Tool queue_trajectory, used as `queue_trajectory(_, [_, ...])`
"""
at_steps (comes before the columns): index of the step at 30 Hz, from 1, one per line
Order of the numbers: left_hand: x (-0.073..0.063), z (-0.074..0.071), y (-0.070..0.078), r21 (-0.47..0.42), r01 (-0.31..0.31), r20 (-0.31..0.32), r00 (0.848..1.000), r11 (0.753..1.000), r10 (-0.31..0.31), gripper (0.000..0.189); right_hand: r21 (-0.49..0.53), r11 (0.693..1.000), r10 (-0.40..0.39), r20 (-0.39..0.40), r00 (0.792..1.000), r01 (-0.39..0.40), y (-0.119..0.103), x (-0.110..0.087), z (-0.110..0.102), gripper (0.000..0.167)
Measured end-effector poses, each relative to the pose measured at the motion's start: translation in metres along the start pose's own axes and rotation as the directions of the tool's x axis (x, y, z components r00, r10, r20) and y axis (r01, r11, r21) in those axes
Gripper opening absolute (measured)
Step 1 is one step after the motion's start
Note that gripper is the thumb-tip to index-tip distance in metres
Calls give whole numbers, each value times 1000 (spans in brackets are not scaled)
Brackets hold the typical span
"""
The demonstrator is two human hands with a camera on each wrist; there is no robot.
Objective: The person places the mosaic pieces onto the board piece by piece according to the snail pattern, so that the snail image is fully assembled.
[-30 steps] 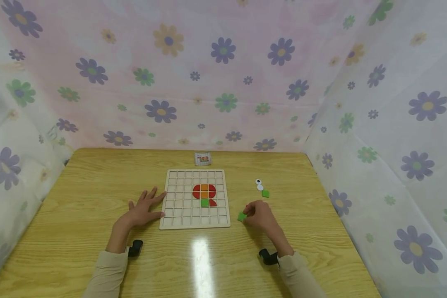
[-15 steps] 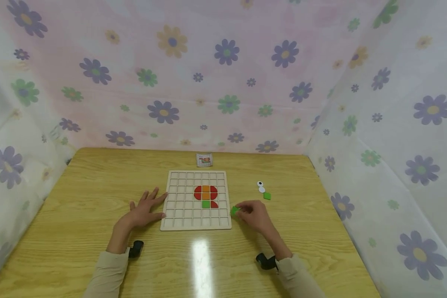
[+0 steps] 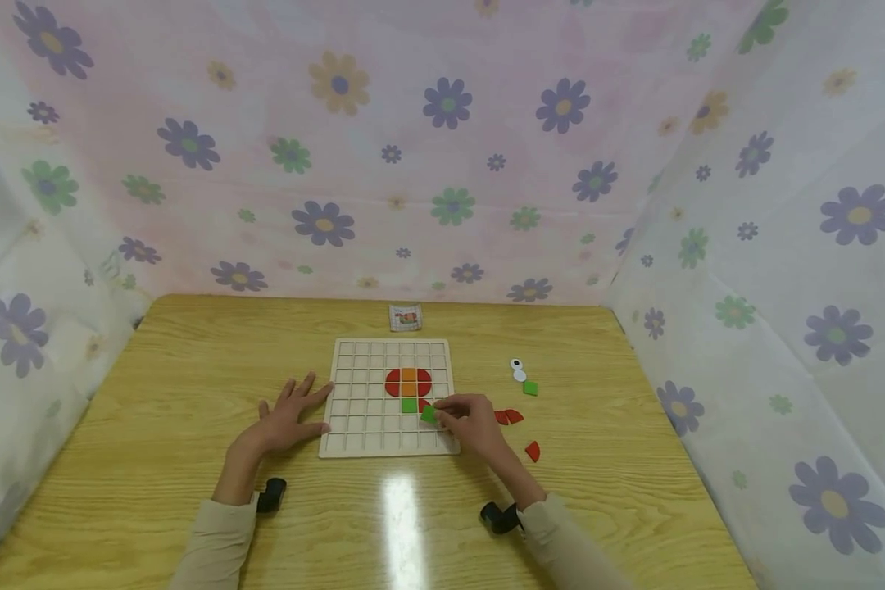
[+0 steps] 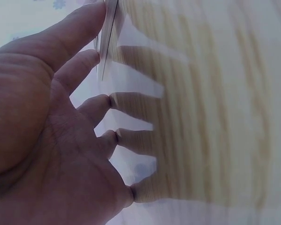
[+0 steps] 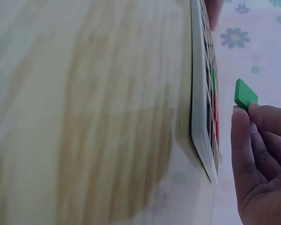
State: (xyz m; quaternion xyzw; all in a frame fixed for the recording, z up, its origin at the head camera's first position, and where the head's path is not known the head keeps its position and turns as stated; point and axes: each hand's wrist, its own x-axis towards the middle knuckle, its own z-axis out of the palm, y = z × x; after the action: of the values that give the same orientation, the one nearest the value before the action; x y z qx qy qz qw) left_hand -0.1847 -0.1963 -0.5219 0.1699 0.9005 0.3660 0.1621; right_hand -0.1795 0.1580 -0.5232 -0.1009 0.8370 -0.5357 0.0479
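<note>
A square wooden grid board (image 3: 354, 442) lies on the table. Orange squares (image 3: 409, 389) with rounded red pieces (image 3: 424, 383) on both sides are set in its cells, and a green square (image 3: 409, 406) sits just below them. My right hand (image 3: 474, 424) pinches another green tile (image 3: 428, 414) between thumb and fingertips, over the board's right part; it partly covers a red piece there. In the right wrist view this tile (image 5: 245, 94) is raised off the board. My left hand (image 3: 283, 419) rests with spread fingers, thumb and index finger at the board's left edge.
Right of the board lie several red quarter-round pieces (image 3: 534, 451), a green tile (image 3: 531, 388), a white disc (image 3: 519, 376) and an eye disc (image 3: 516, 364). A small picture card (image 3: 406, 318) lies behind the board. Flowered cloth (image 3: 450, 205) hangs around the table.
My right hand has carried the green tile leftward from the table to over the board, uncovering red pieces on the table. My left hand has stayed at the board's edge.
</note>
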Motion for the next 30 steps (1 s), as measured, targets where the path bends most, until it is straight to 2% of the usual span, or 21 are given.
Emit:
queue_trajectory(7, [0, 1, 2, 0, 6, 5, 1000, 1000, -6, 74, -24, 998, -51, 17, 999, 52, -7, 10, 15, 10])
queue_trajectory(16, [-1, 1, 2, -3, 17, 0, 1000, 1000, -17, 74, -88, 992, -89, -19, 996, 87, -15, 30, 34, 5])
queue_trajectory(23, [-1, 0, 2, 1, 19, -5, 1000, 1000, -19, 74, -82, 994, -68, 44, 997, 72, -15, 41, 46, 9])
queue_trajectory(30, [-1, 0, 1, -12, 9, -6, 1000, 1000, -9, 74, -175, 980, -90, 51, 995, 98, -18, 44, 50, 8])
